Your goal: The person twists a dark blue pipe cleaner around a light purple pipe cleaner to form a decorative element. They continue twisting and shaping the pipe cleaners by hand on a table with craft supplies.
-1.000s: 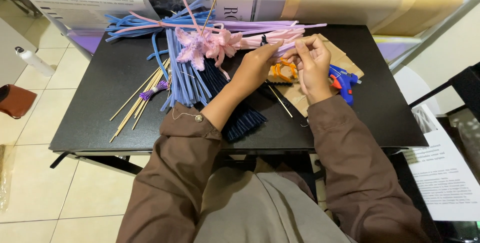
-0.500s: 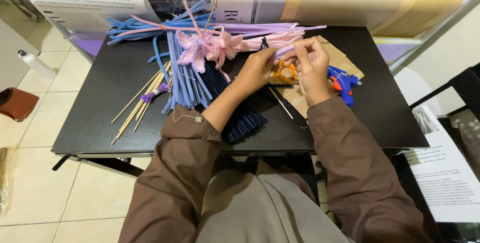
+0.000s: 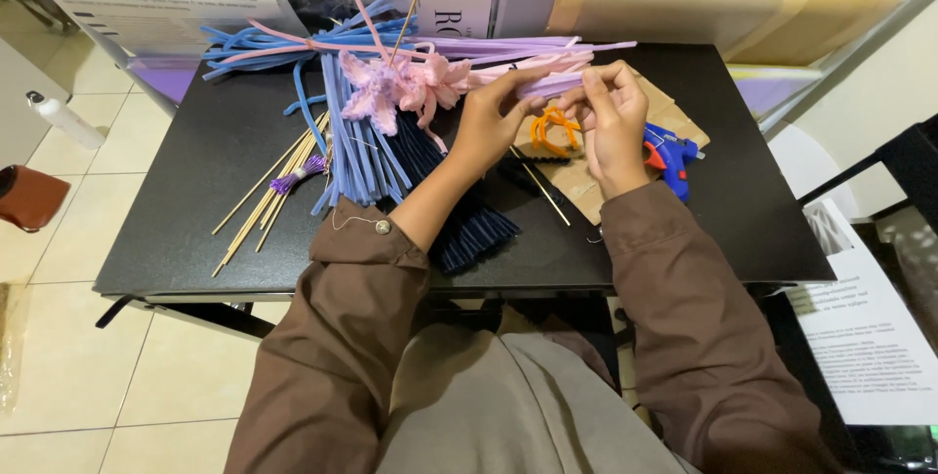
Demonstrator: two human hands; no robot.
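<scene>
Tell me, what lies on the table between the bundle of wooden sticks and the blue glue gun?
In the head view, between the wooden sticks and the glue gun lie blue pipe cleaners, a dark blue bundle and orange-handled scissors.

floor: pale tiles (image 3: pixel 59 239) | furniture: black table (image 3: pixel 195 210) | right: perhaps a black chair (image 3: pixel 914 156)

left hand (image 3: pixel 491 122), right hand (image 3: pixel 614 122), hands raised, fingertips pinching together
</scene>
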